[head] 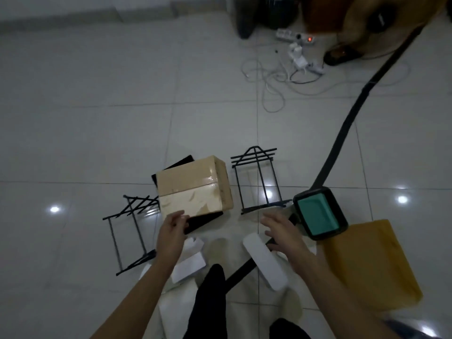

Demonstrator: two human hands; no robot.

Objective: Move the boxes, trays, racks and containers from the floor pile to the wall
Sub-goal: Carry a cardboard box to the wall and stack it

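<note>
L hand (pixel 171 227) grip touches box (pixel 193 185) (R hand (pixel 281 232) spread, empty).

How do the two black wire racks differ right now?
The left rack lies slanted, its far end meeting the box; the right rack lies nearly straight, apart from the box. The left rack sits closer in; the right rack lies farther out, beside the teal tray. Both are black wire frames flat on the floor.

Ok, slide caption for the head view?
Left hand and right hand over floor pile: cardboard box flanked by wire racks.
</note>
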